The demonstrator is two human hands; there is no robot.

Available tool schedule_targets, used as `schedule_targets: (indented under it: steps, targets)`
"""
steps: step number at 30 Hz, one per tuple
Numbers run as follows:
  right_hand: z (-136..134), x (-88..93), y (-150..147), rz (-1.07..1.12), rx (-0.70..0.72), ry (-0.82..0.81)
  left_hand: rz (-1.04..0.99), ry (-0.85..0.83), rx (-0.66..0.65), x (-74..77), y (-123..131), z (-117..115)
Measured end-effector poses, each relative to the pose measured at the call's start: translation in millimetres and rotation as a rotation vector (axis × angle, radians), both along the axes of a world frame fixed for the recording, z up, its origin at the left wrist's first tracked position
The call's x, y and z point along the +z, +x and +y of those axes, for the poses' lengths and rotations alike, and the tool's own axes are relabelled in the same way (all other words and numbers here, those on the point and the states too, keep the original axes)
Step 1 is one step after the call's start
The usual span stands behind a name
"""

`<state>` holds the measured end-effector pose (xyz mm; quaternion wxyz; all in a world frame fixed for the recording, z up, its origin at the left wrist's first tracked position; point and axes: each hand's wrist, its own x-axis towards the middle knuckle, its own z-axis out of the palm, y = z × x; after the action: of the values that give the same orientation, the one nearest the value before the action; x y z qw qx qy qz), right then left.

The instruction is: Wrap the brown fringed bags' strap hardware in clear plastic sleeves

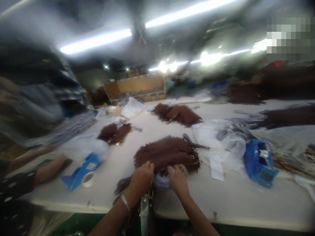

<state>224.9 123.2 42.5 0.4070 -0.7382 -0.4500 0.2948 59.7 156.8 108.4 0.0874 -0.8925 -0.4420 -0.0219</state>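
Observation:
A brown fringed handbag (164,152) lies on the table in front of me, its near edge toward me. My left hand (144,178) is closed on the bag's near left edge, thumb underneath. At the near right edge my right hand (177,182) has its fingers curled on the bag's opening, beside a gold-coloured zip or trim. Crumpled clear plastic (161,179) shows between both hands, at the opening. A dark strap (150,209) with a gold buckle hangs over the table edge below my left hand. Another dark strap (197,144) sticks out at the far right.
More brown fringed bags (183,114) lie farther back. A blue tape dispenser (261,164) stands at right, near plastic wrapping (231,137). On the left are a blue holder (82,170), a tape roll (88,179) and a co-worker's arm (50,168).

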Motion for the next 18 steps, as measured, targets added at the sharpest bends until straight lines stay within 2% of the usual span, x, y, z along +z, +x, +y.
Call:
schedule_targets:
  steps: [6,10,13,15,18]
  targets:
    - [20.8,-0.6,-37.2,0.025,-0.159,-0.085,0.07,0.083,-0.01,-3.3,2.7,2.1]
    - [23.6,-2.2,-36.1,0.068,-0.191,-0.092,0.11,0.118,0.0,-7.4,3.1,1.5]
    - [28.9,-3.0,-34.7,0.135,-0.224,-0.079,0.112,0.154,-0.04,-12.8,5.1,-3.6]
    - [32.2,-3.4,-36.7,0.201,-0.219,-0.049,0.084,0.155,-0.076,-15.0,6.1,-6.0]
    - [28.1,-5.5,-39.0,0.313,-0.122,0.022,-0.001,0.113,-0.066,-13.0,4.0,-4.0]
